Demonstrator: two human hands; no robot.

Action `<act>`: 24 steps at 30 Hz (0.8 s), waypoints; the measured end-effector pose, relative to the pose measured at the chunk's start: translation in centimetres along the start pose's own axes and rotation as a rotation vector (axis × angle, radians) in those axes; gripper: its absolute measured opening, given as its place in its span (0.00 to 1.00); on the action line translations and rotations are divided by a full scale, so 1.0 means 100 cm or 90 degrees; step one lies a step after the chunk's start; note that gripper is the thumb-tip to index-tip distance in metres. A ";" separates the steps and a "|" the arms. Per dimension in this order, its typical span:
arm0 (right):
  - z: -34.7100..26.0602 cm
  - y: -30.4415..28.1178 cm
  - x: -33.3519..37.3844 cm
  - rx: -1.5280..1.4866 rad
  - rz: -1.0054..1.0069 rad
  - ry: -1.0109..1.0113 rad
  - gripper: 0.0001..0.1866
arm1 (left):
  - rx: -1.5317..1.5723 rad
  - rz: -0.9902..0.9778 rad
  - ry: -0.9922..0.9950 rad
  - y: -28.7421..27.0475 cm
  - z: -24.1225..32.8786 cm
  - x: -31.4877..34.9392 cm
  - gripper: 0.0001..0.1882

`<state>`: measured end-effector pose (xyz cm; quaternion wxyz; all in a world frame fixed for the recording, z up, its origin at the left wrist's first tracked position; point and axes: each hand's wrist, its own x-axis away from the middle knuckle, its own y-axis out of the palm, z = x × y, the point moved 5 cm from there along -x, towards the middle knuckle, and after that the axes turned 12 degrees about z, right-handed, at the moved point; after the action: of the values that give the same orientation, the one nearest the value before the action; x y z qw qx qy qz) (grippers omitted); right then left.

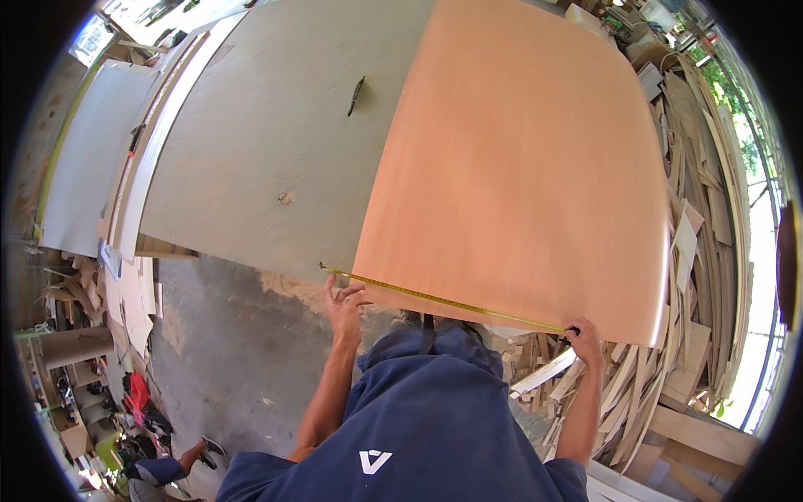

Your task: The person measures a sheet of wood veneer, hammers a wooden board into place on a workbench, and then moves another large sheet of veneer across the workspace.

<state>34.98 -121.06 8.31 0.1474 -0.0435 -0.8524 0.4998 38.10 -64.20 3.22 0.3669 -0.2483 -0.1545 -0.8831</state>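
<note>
A yellow tape measure blade (pixel 452 302) stretches across the near edge of a smooth orange-tan wood panel (pixel 510 167). Its hooked end reaches past the panel's left edge, over the grey board. My right hand (pixel 585 339) is closed around the dark tape case at the panel's near right side. Just below the blade's hook end is my left hand (pixel 343 311), its index finger raised to the tape and its other fingers curled. A thin, reddish pencil-like stick pokes out from those curled fingers; most of it is hidden.
Left of the panel lies a large grey board (pixel 276 142) with a dark pen-like tool (pixel 356 95) on it. Wood offcuts (pixel 698 167) pile up along the right and below the panel. A person's leg (pixel 188 458) shows at the lower left, on the concrete floor (pixel 226 368).
</note>
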 end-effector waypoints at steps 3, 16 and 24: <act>0.008 0.004 -0.007 -0.006 0.008 -0.006 0.07 | -0.071 -0.006 0.070 0.001 0.000 -0.003 0.44; 0.027 0.012 -0.026 -0.002 -0.069 0.061 0.08 | -0.173 -0.031 0.167 0.007 -0.016 -0.018 0.43; 0.043 0.017 -0.034 -0.036 -0.114 0.084 0.09 | -0.210 -0.032 0.208 0.014 -0.007 -0.007 0.37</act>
<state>36.82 -124.61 4.14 0.2462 -0.0040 -0.8550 0.4565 39.31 -65.07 2.37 0.3193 -0.1549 0.0468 -0.9337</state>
